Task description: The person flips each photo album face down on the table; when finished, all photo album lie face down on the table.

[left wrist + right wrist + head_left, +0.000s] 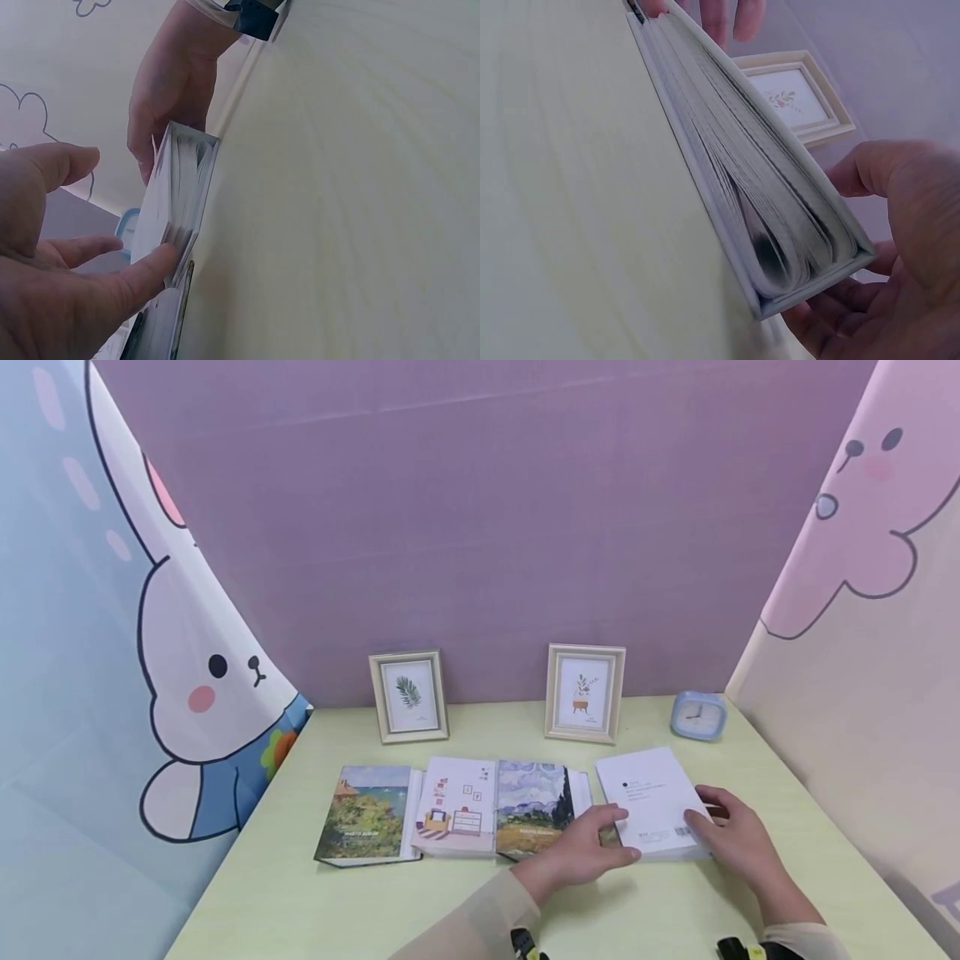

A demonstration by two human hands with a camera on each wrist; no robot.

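Note:
A white photo album [648,793] lies tilted at the right end of a row of albums, its back cover with small print and a barcode facing up. My right hand [738,839] grips its right side, thumb on the cover; the right wrist view shows fingers around the spine [821,289]. Reaching in from the left, my left hand [577,852] has its fingers spread, and one fingertip touches the album's page edge [184,180] in the left wrist view. Partly under the left hand lies an album with a painted field and cypress cover [531,797].
Further left lie a white album with a furniture drawing [453,797] and one with a seaside painting [363,810]. Behind stand a leaf picture frame [408,696], a potted-plant picture frame [585,693] and a blue clock [699,716]. Printed curtains border the pale table [285,910].

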